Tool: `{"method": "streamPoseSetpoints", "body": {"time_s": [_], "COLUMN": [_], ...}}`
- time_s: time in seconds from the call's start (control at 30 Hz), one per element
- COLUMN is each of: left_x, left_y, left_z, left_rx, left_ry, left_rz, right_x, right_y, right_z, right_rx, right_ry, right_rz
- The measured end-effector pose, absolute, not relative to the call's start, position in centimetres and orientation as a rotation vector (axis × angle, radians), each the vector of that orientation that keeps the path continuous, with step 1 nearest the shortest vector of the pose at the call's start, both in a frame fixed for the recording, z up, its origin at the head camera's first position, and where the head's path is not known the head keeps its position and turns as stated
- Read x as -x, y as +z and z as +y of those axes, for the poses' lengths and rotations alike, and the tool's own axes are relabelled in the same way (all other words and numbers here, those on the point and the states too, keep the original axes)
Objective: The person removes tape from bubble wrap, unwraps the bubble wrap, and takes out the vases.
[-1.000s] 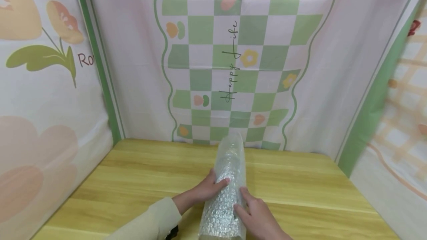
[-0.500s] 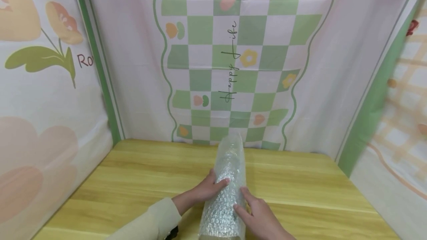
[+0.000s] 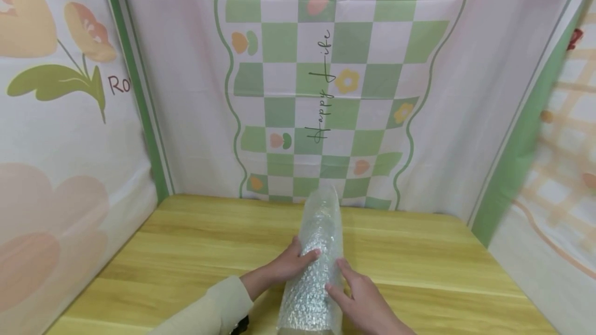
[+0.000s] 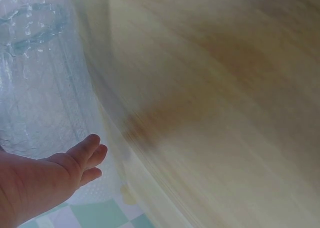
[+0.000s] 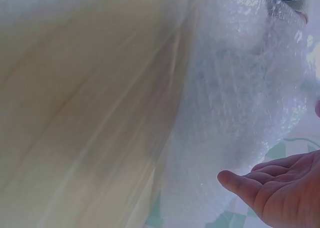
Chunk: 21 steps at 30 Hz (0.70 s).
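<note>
A long bundle in clear bubble wrap (image 3: 312, 283) runs up the table's middle, its loose far end reaching the back edge. Through the wrap, the left wrist view shows a blurred ring-like rim (image 4: 35, 30); what it belongs to cannot be told. My left hand (image 3: 288, 262) lies along the bundle's left side, thumb across the top. My right hand (image 3: 365, 299) touches the right side with thumb and forefinger spread. In the wrist views the fingers of the left hand (image 4: 55, 180) and right hand (image 5: 280, 188) look nearly straight. The near end is cut off.
The yellow wood-grain table (image 3: 223, 226) stretches out on both sides. Behind it hangs a green-and-white checked cloth (image 3: 316, 87), with printed cloth walls left (image 3: 70, 143) and right (image 3: 549, 169). A pale sleeve (image 3: 214, 304) covers the left forearm, with a black item (image 3: 239, 325) beneath.
The right hand shifts very slightly, its forefinger lifting a little along the wrap's edge. The left hand and the bundle stay in place.
</note>
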<state>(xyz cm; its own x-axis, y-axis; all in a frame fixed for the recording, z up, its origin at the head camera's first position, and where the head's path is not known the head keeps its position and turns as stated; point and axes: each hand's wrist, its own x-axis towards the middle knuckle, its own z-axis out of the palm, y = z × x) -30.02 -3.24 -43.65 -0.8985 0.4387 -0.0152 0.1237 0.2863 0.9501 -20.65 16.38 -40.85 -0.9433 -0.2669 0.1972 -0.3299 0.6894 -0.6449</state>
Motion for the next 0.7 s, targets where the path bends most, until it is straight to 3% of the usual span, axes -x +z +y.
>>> {"method": "streamPoseSetpoints", "body": {"time_s": [0.7], "left_x": [29.7], "left_y": [-43.7], "left_z": [-3.3], "left_rx": [-0.524], "left_ry": [1.646], "left_rz": [2.309], "right_x": [23.3], "right_y": [-40.1], "right_z": [16.7], "right_rx": [-0.401], "right_ry": [1.188], "right_rz": [-2.705]}}
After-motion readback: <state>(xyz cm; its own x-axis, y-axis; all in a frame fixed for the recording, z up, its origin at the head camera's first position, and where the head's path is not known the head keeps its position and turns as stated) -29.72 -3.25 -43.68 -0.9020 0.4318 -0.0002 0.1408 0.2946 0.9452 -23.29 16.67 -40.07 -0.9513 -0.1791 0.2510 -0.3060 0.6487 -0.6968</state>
